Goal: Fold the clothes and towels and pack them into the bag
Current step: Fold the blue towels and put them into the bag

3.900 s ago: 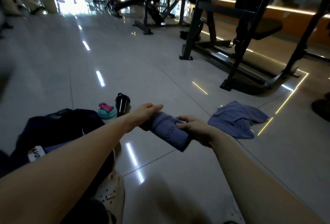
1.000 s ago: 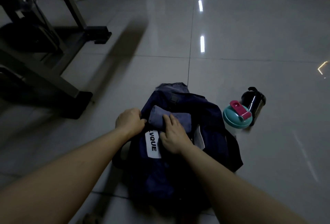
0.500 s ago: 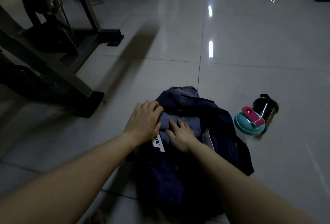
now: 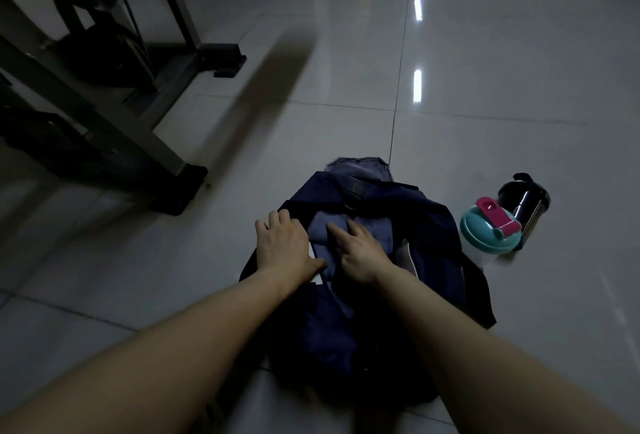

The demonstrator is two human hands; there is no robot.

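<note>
A dark navy bag (image 4: 429, 226) lies on the tiled floor in front of me, its top open. A folded grey-blue towel (image 4: 320, 229) sits in the opening. My right hand (image 4: 360, 253) presses flat on the towel with straight fingers. My left hand (image 4: 285, 246) rests flat on the bag's left edge, over a white label, its thumb touching the towel. More grey-blue cloth (image 4: 356, 167) shows at the bag's far end.
A shaker bottle with a teal lid and pink cap (image 4: 490, 231) stands right of the bag, a black bottle (image 4: 524, 201) just behind it. A dark gym machine frame (image 4: 114, 115) stands on the floor at the left, its foot close to the bag.
The rolled towel, held in both hands in front of me earlier, now lies in the bag. My left hand opened and laid flat on the bag's edge; my right keeps pressing the towel.
</note>
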